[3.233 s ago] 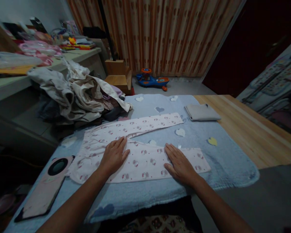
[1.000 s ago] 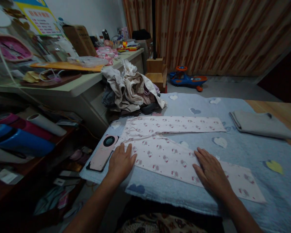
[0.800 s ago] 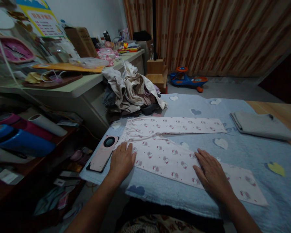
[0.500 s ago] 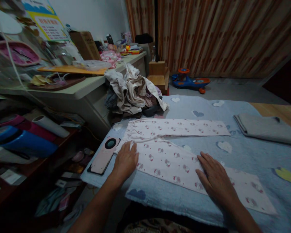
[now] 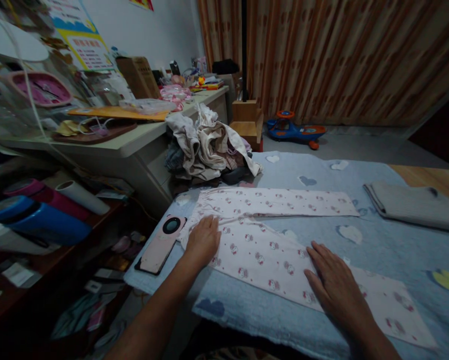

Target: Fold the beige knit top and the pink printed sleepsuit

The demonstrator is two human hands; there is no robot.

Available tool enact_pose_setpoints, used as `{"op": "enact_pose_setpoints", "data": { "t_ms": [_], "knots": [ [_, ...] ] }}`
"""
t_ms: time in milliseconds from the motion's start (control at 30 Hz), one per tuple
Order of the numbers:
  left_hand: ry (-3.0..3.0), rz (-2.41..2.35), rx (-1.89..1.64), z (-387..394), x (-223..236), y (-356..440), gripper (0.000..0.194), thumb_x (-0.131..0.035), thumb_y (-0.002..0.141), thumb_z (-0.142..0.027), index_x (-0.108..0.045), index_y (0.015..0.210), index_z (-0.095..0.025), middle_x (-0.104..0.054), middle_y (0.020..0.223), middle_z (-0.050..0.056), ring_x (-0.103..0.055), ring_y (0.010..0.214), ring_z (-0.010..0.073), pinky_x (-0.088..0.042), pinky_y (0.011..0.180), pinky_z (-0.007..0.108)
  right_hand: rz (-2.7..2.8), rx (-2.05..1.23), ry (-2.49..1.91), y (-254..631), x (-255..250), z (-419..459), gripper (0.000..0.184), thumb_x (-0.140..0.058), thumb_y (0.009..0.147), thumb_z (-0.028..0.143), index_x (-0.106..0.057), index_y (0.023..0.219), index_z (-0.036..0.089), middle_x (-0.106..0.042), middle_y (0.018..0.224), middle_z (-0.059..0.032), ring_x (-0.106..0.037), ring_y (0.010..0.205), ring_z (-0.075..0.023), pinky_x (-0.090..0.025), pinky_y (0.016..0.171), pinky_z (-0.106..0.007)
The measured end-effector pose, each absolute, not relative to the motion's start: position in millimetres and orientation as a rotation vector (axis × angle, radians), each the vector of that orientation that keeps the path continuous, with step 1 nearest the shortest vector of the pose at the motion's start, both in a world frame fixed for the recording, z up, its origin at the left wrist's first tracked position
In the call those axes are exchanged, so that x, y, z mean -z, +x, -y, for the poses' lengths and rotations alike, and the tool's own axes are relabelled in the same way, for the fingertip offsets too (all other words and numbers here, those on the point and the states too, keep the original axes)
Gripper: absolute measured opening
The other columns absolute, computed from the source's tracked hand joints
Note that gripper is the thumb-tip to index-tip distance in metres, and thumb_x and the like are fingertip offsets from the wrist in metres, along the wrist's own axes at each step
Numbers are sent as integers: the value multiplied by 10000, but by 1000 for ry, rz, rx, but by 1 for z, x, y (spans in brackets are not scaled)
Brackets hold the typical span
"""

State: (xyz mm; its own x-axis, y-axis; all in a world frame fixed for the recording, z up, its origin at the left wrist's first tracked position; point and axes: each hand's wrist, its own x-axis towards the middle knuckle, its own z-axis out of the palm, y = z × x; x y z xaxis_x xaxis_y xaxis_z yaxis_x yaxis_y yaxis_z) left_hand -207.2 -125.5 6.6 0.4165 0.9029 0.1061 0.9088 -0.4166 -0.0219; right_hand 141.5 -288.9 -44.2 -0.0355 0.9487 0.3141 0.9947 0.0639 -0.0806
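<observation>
A pair of pale pink trousers with a small cat-face print lies spread on the blue blanket, its legs pointing right. Near the gathered waistband, my left hand rests flat on the fabric, fingers stretched out. My right hand lies on the lower part of the nearer leg with its fingers spread and thumb apart. Neither hand grips the cloth. Just left of the waistband is a pink phone, its round camera facing up.
A heap of crumpled clothes sits at the far left corner of the blanket, against a cluttered desk. On the right lies a folded grey garment. Bottles fill a low shelf at left. A ride-on toy car stands behind.
The view has tilted up slightly, so everything sits a little lower. My left hand has slid slightly toward the right along the waist; my right hand stays on the nearer leg.
</observation>
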Motion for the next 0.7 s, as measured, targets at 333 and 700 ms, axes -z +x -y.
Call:
{"op": "enact_pose_setpoints", "data": {
  "t_ms": [333,700],
  "knots": [
    [-2465,1786,31,101,-33,-208,298,-378,987,-276,-635,1058,-141,-679,1005,145,-649,959,270,-494,834,380,2065,260,-1942,142,45,289,523,-423,966,468,-460,1417,206,-457,1513,-111,-437,1376,-283,-378,1115,-510],
    [-2726,1630,71,72,-10,-213,454,-488,941,-323,-505,1352,-129,-493,1435,188,-435,1352,308,-350,1117,429,2071,294,-1944,143,46,290,517,-421,975,457,-461,1421,200,-462,1511,-104,-437,1376,-281,-383,1106,-502]
  ]
}}
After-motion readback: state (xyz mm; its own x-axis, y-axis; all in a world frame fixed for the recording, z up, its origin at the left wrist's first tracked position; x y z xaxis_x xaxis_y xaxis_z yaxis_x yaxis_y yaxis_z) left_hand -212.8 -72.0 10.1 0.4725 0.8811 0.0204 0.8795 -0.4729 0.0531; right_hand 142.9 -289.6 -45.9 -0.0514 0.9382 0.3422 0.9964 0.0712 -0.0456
